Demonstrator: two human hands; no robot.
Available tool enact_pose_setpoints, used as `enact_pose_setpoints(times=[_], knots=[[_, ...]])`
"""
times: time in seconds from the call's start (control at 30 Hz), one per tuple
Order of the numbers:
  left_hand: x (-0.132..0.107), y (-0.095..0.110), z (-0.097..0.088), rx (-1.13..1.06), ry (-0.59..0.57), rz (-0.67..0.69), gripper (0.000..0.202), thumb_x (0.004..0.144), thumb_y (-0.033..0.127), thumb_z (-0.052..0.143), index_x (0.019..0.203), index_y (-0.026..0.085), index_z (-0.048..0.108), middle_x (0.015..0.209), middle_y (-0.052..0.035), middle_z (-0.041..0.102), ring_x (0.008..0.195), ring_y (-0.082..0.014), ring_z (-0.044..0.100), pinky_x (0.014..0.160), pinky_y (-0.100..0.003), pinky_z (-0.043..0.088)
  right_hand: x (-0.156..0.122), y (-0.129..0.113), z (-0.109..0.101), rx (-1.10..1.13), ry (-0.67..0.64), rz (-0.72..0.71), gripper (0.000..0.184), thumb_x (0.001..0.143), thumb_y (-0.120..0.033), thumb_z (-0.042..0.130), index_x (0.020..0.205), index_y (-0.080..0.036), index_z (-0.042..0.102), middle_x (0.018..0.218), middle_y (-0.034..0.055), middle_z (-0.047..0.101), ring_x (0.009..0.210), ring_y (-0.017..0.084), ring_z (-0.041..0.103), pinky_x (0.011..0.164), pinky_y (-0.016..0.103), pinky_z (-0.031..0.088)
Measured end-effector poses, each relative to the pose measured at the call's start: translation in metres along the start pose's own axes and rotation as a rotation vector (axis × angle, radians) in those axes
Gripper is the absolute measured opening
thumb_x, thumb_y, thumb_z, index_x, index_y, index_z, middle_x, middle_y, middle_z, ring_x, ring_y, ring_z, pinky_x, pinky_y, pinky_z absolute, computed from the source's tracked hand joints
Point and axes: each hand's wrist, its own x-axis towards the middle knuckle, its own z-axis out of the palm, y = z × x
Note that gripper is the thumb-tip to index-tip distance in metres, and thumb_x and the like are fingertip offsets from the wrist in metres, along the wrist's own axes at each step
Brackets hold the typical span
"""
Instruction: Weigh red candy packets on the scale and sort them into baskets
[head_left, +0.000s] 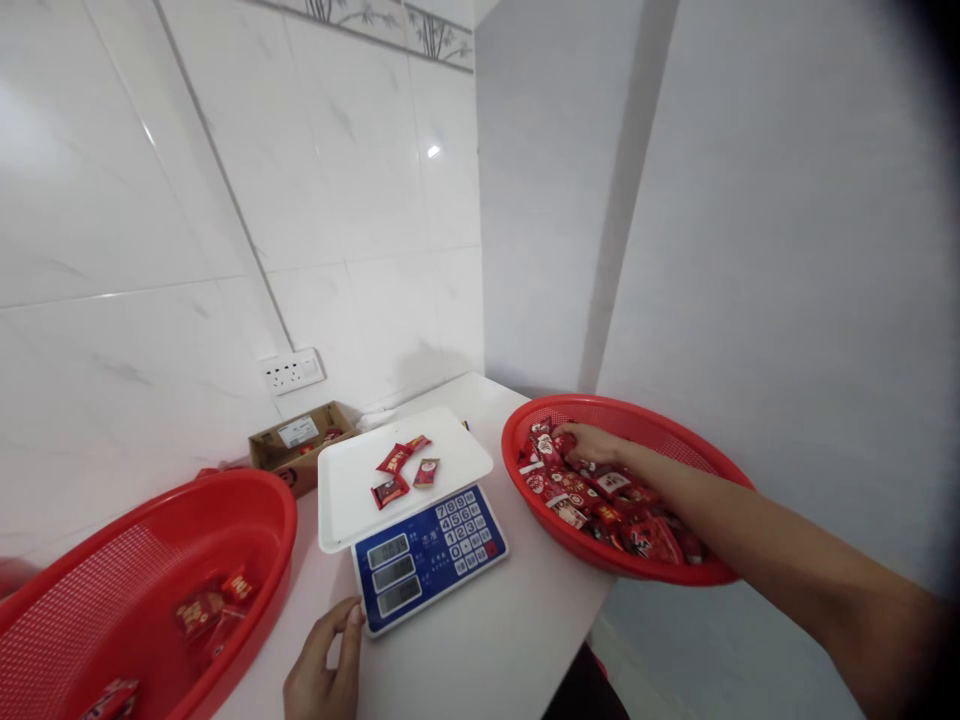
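Observation:
My right hand (594, 444) reaches into the red basket (600, 405) on the right. Its fingers are closed on a small red snack packet (564, 441) among many others, and the fingertips are partly hidden. Near the table's front, my left hand (326, 660) rests beside the digital scale (429, 555), with bent fingers. Its thumb and forefinger tips come together at the scale's lower left corner, and nothing shows between them. Several small packets lie on the white weighing tray (341, 510), among them a brownish-red packet (426, 472). The blue panel has a keypad and three displays.
Another red basket (281, 520) stands at the left with several red packets at its bottom. Behind it, against the tiled wall, is a cardboard box (300, 470) holding more packets. A power socket (291, 371) is on that wall. The white table (517, 640) ends towards the lower right.

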Motion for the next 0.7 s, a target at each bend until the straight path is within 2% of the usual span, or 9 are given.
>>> enact_pose_setpoints(times=[0.1, 0.23, 0.33, 0.53, 0.7], knots=[[0.001, -0.001, -0.001, 0.006, 0.0, -0.001, 0.043, 0.064, 0.06, 0.055, 0.08, 0.022, 0.068, 0.082, -0.0044, 0.072, 0.079, -0.0215, 0.066, 0.045, -0.019, 0.049, -0.002, -0.004, -0.018, 0.05, 0.042, 0.011, 0.044, 0.056, -0.019, 0.068, 0.099, -0.02, 0.065, 0.089, 0.0017, 0.069, 0.087, 0.023, 0.061, 0.081, 0.032, 0.046], [0.002, -0.004, -0.001, 0.026, -0.006, 0.004, 0.043, 0.066, 0.06, 0.055, 0.082, 0.021, 0.068, 0.084, -0.0046, 0.072, 0.08, -0.0213, 0.066, 0.046, -0.019, 0.05, -0.015, -0.011, -0.037, 0.172, 0.042, 0.049, 0.037, 0.072, -0.032, 0.058, 0.105, -0.016, 0.062, 0.111, 0.0102, 0.064, 0.097, 0.023, 0.058, 0.082, 0.029, 0.045], [0.004, -0.008, -0.003, 0.035, -0.032, 0.051, 0.042, 0.066, 0.058, 0.055, 0.081, 0.021, 0.069, 0.084, -0.0048, 0.073, 0.08, -0.0218, 0.067, 0.047, -0.02, 0.051, -0.026, -0.015, -0.043, 0.259, 0.007, 0.076, 0.041, 0.076, -0.028, 0.055, 0.114, -0.013, 0.057, 0.117, 0.015, 0.06, 0.1, 0.024, 0.058, 0.077, 0.028, 0.046], [0.005, -0.013, -0.003, 0.041, -0.026, 0.048, 0.043, 0.066, 0.06, 0.054, 0.081, 0.022, 0.069, 0.086, -0.0046, 0.073, 0.083, -0.0222, 0.067, 0.049, -0.021, 0.052, -0.04, -0.02, -0.048, 0.34, -0.024, 0.028, 0.051, 0.072, -0.014, 0.055, 0.123, -0.018, 0.05, 0.112, 0.0107, 0.064, 0.094, 0.022, 0.061, 0.075, 0.027, 0.047], [0.003, -0.009, -0.003, 0.025, -0.017, 0.052, 0.044, 0.066, 0.059, 0.055, 0.081, 0.021, 0.068, 0.086, -0.0052, 0.073, 0.082, -0.0221, 0.067, 0.049, -0.021, 0.051, -0.042, -0.018, -0.051, 0.244, 0.06, -0.005, 0.035, 0.071, -0.017, 0.056, 0.105, -0.016, 0.063, 0.092, 0.0098, 0.07, 0.077, 0.022, 0.064, 0.068, 0.031, 0.048]])
